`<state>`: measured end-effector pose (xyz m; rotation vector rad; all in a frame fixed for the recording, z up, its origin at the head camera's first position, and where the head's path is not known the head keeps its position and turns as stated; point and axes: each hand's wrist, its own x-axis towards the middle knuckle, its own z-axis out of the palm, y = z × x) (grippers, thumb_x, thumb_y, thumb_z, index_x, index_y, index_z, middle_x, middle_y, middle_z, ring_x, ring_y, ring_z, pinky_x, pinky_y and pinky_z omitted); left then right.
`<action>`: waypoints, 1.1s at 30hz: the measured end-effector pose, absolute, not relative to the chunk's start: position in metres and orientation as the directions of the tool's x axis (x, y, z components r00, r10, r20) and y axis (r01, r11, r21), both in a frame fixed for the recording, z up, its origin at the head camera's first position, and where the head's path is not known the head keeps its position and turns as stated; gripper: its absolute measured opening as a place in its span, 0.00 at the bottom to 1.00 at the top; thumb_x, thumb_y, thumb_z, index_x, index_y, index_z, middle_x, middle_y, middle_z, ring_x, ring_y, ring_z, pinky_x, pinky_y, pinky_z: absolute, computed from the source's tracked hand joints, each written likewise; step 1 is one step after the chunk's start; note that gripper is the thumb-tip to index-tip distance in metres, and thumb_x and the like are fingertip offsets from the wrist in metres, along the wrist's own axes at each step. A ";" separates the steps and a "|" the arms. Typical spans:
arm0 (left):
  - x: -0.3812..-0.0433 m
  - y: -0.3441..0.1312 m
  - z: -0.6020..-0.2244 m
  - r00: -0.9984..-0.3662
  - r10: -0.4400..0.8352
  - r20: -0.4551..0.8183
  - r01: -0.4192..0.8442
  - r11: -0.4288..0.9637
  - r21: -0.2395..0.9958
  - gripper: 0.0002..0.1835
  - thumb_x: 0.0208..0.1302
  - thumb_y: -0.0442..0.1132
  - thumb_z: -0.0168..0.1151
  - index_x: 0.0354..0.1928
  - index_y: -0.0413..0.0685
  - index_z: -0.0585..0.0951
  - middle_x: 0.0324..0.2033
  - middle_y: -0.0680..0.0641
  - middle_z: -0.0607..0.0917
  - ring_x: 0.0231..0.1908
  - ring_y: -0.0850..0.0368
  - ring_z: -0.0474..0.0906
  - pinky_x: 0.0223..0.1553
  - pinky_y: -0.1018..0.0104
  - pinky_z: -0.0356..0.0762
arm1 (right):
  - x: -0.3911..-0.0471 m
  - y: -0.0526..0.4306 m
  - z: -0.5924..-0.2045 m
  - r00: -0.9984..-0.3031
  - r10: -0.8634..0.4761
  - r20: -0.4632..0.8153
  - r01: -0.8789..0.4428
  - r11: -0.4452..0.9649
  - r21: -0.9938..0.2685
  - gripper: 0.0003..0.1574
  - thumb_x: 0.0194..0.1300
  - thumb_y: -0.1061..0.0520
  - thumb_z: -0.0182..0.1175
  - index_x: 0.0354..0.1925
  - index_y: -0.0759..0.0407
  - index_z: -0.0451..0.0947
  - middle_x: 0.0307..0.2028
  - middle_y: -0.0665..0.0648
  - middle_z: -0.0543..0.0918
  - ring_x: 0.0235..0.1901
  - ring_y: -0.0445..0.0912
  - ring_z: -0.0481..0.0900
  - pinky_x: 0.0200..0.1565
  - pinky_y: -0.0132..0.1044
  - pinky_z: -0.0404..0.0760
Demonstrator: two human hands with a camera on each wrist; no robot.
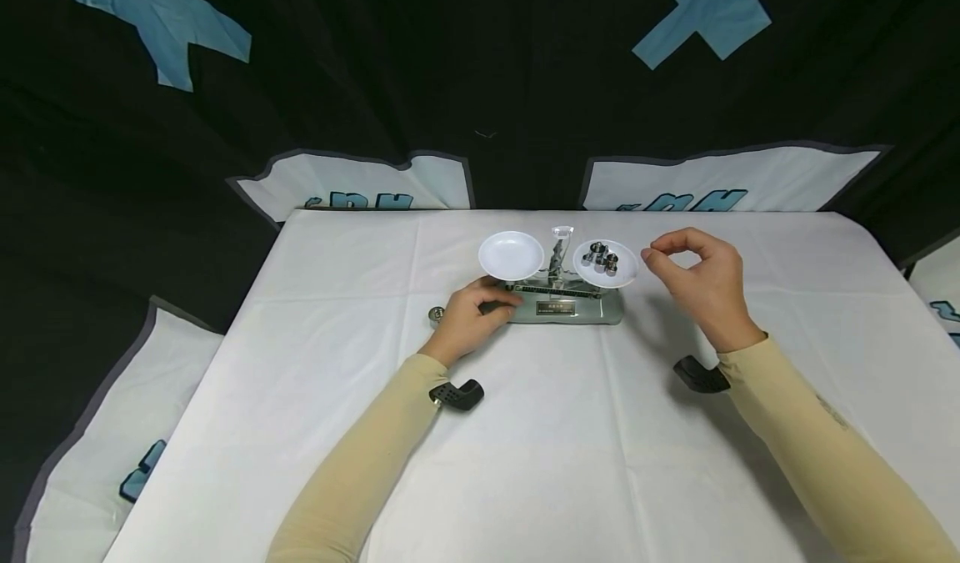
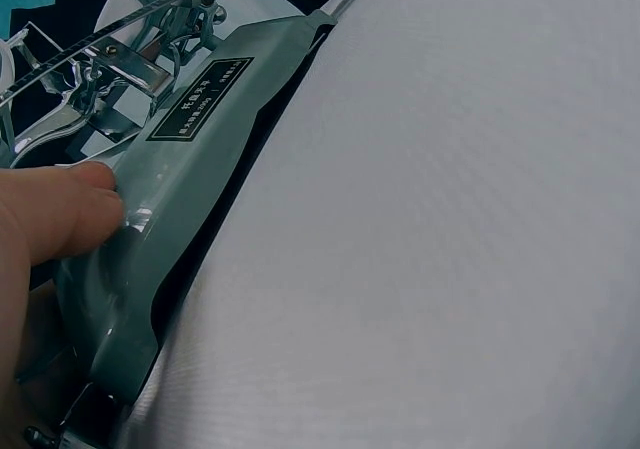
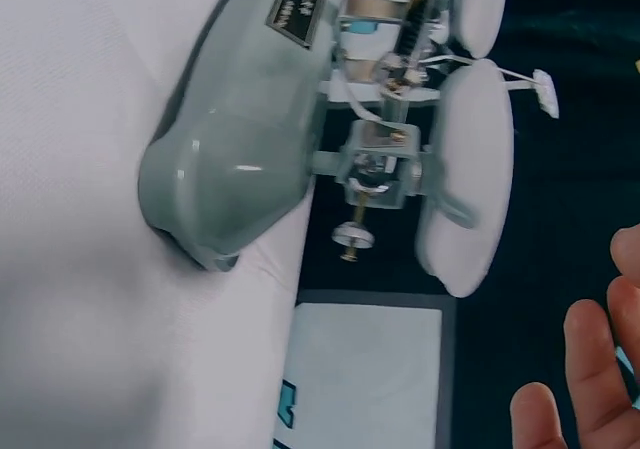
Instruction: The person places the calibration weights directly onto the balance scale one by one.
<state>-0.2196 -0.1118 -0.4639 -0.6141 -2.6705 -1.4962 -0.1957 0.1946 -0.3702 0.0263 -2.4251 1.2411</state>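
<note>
A grey-green balance scale (image 1: 555, 306) stands on the white table. Its left pan (image 1: 512, 255) is a plain white dish. Several shiny metal weights (image 1: 600, 256) sit together on the right pan (image 1: 622, 275). My left hand (image 1: 468, 317) grips the left end of the scale's base (image 2: 190, 184), its fingers bent against it. To the right of the right pan, my right hand (image 1: 701, 284) is raised with thumb and forefinger tips close together; no thing shows between them. In the right wrist view, some of its fingers (image 3: 595, 369) appear apart from the scale.
A small round metal object (image 1: 436, 315) lies on the table (image 1: 525, 463) just left of my left hand. Behind the table hangs a black cloth (image 1: 525, 87) with blue tape (image 1: 705, 4) on it. Each wrist carries a black camera.
</note>
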 end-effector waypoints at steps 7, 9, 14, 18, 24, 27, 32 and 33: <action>-0.220 -0.111 -0.464 -0.923 0.326 0.205 0.345 0.463 0.816 0.11 0.62 0.36 0.65 0.44 0.46 0.90 0.64 0.41 0.81 0.70 0.45 0.72 0.75 0.50 0.66 | -0.185 0.204 -0.362 -0.914 0.194 0.356 -0.185 0.582 -0.792 0.13 0.65 0.55 0.66 0.40 0.65 0.85 0.32 0.29 0.78 0.43 0.30 0.73 0.41 0.31 0.69; -0.220 -0.111 -0.464 -0.924 0.324 0.204 0.343 0.462 0.818 0.11 0.62 0.36 0.65 0.44 0.46 0.90 0.64 0.41 0.81 0.70 0.45 0.72 0.75 0.50 0.66 | -0.184 0.207 -0.362 -0.915 0.205 0.349 -0.175 0.578 -0.797 0.13 0.65 0.55 0.66 0.41 0.65 0.85 0.33 0.29 0.78 0.44 0.30 0.73 0.42 0.32 0.68; -0.219 -0.112 -0.464 -0.925 0.325 0.196 0.337 0.464 0.819 0.11 0.63 0.36 0.65 0.44 0.45 0.90 0.64 0.41 0.81 0.70 0.45 0.72 0.75 0.50 0.66 | -0.181 0.214 -0.363 -0.918 0.224 0.326 -0.146 0.575 -0.805 0.13 0.66 0.54 0.66 0.42 0.64 0.85 0.34 0.29 0.78 0.45 0.30 0.72 0.42 0.32 0.68; -0.219 -0.112 -0.463 -0.927 0.327 0.185 0.330 0.470 0.819 0.11 0.63 0.36 0.65 0.44 0.46 0.90 0.65 0.42 0.81 0.71 0.45 0.72 0.75 0.50 0.65 | -0.178 0.218 -0.363 -0.928 0.224 0.297 -0.118 0.581 -0.805 0.15 0.67 0.53 0.65 0.44 0.64 0.84 0.37 0.30 0.78 0.47 0.30 0.71 0.42 0.33 0.67; -0.219 -0.111 -0.464 -0.929 0.320 0.184 0.324 0.466 0.823 0.10 0.62 0.36 0.65 0.44 0.46 0.90 0.64 0.41 0.81 0.70 0.44 0.72 0.75 0.49 0.66 | -0.174 0.222 -0.363 -0.932 0.247 0.264 -0.056 0.623 -0.781 0.19 0.68 0.51 0.63 0.51 0.61 0.84 0.48 0.42 0.82 0.57 0.40 0.73 0.48 0.34 0.68; -0.219 -0.111 -0.464 -0.932 0.316 0.179 0.317 0.464 0.827 0.10 0.63 0.36 0.66 0.44 0.46 0.91 0.63 0.42 0.82 0.70 0.44 0.72 0.74 0.49 0.67 | -0.173 0.224 -0.364 -0.932 0.258 0.256 -0.037 0.635 -0.772 0.21 0.68 0.51 0.62 0.54 0.61 0.83 0.55 0.53 0.83 0.62 0.48 0.74 0.51 0.37 0.70; -0.218 -0.111 -0.461 -0.932 0.324 0.166 0.309 0.464 0.830 0.10 0.64 0.37 0.66 0.44 0.46 0.90 0.62 0.43 0.83 0.69 0.46 0.73 0.74 0.50 0.68 | -0.172 0.230 -0.367 -0.940 0.247 0.235 -0.029 0.630 -0.776 0.24 0.68 0.51 0.62 0.57 0.62 0.81 0.62 0.63 0.80 0.66 0.56 0.72 0.58 0.49 0.71; -0.218 -0.111 -0.460 -0.930 0.328 0.163 0.310 0.467 0.828 0.10 0.64 0.37 0.65 0.44 0.46 0.90 0.61 0.43 0.83 0.69 0.46 0.74 0.74 0.50 0.68 | -0.172 0.232 -0.367 -0.943 0.240 0.232 -0.029 0.634 -0.773 0.24 0.68 0.51 0.61 0.58 0.62 0.80 0.63 0.64 0.79 0.66 0.57 0.72 0.59 0.53 0.72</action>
